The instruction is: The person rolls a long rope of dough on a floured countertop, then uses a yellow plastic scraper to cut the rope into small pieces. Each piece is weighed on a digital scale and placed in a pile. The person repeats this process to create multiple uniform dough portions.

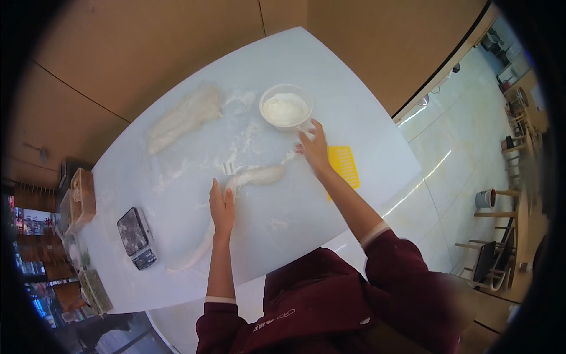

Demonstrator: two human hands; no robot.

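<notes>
A long rope of soft dough lies curved on the white work table. Its middle passes behind my left hand, and a thinner end reaches toward the near edge. The thumb and fingers of that hand are apart at the dough; whether they press on it is hidden. My right hand is just below the rim of a plastic bowl holding white flour. Its fingers are spread, with nothing seen in them. A yellow slotted plastic scraper lies partly behind my right forearm.
A wide slab of dough rests toward the far left, with loose flour scattered between it and the bowl. A digital scale stands at left. Containers line the left edge. Beyond the right edge are floor tiles and chairs.
</notes>
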